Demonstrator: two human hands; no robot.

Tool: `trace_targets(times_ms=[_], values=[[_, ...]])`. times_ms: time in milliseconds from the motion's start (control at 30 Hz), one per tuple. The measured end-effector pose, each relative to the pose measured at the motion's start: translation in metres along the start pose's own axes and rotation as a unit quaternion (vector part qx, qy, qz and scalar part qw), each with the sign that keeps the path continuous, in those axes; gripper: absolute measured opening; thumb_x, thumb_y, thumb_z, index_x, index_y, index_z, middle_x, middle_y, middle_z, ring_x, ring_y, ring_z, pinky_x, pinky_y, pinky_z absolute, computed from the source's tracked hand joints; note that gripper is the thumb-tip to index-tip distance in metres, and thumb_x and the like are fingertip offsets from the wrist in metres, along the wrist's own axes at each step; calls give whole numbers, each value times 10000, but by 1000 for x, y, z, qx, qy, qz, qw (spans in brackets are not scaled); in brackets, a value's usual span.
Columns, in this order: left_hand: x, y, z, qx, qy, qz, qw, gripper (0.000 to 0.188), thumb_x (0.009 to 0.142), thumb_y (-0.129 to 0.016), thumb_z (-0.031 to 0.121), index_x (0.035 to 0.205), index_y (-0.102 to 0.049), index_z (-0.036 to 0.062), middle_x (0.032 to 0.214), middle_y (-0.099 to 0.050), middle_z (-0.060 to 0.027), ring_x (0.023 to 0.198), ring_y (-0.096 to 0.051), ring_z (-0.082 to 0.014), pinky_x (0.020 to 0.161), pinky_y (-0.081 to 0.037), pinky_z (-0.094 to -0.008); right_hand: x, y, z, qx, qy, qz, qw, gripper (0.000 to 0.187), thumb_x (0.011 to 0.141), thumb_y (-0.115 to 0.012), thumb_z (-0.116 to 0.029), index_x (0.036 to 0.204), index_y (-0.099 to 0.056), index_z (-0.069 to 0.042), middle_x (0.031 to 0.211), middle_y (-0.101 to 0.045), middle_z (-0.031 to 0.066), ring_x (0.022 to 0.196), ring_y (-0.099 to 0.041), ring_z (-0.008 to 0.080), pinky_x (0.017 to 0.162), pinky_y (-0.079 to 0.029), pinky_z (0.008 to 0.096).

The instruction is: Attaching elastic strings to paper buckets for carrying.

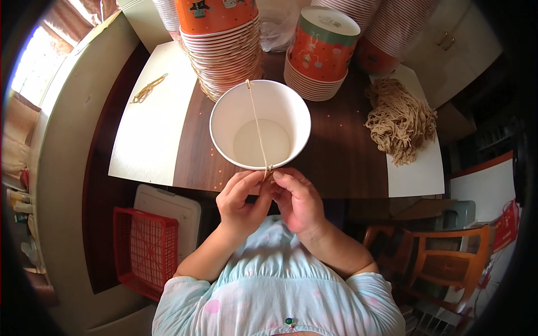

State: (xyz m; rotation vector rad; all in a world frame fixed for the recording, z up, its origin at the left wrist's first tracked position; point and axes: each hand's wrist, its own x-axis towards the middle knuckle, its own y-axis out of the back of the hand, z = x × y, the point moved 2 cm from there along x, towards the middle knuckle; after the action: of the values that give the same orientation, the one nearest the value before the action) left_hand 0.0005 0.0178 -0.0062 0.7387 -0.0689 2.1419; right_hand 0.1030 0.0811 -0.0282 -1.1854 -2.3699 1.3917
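A white paper bucket (224, 123) stands on the dark wooden table with its mouth toward me. A thin tan cord (257, 120) runs across the mouth, knotted at the far rim and reaching the near rim. There my left hand (242, 200) and my right hand (298, 200) meet, fingers closed in a pinch on the cord's near end. Both hands touch or nearly touch the bucket's near edge. The knotting between the fingertips is partly hidden.
A tall stack of orange-and-white buckets (221, 50) stands behind, with a second stack (322, 50) right of it. A heap of tan cords (399, 120) lies on the right; a few loose cords (149, 88) lie left. Below are a red crate (147, 252) and a wooden chair (448, 263).
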Motion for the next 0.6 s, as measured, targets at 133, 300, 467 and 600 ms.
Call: trace_targets(times_ms=[133, 300, 467, 600], values=[[1, -1, 0, 45, -64, 12, 997, 209, 767, -631, -133, 956, -649, -48, 916, -671, -142, 789, -659, -163, 683, -522, -244, -2, 0, 3, -14, 30, 42, 999, 143, 911, -573, -144, 990, -652, -55, 892, -670, 38, 824, -601, 110, 783, -465, 264], [-2, 2, -6, 48, -52, -8, 997, 179, 757, -662, -119, 917, -664, -40, 894, -679, -144, 731, -669, -178, 646, -527, -237, -1, 6, 3, 0, 1, 35, 999, 152, 911, -588, -182, 986, -656, -70, 879, -666, 19, 792, -585, 90, 743, -439, 248], [0, 6, -9, 15, -37, -15, 999, 158, 750, -687, -93, 896, -667, -32, 857, -683, -129, 707, -674, -154, 602, -535, -236, 2, 2, -5, -51, -36, 22, 998, 197, 931, -558, -256, 974, -659, -92, 880, -660, -10, 757, -562, 85, 744, -438, 252], [2, 10, -13, -50, 14, -38, 998, 136, 772, -676, -91, 897, -661, -40, 850, -688, -113, 717, -681, -146, 618, -530, -222, 7, 1, -6, -52, -77, 31, 995, 179, 914, -568, -230, 961, -659, -83, 854, -647, -20, 735, -544, 78, 747, -438, 251]])
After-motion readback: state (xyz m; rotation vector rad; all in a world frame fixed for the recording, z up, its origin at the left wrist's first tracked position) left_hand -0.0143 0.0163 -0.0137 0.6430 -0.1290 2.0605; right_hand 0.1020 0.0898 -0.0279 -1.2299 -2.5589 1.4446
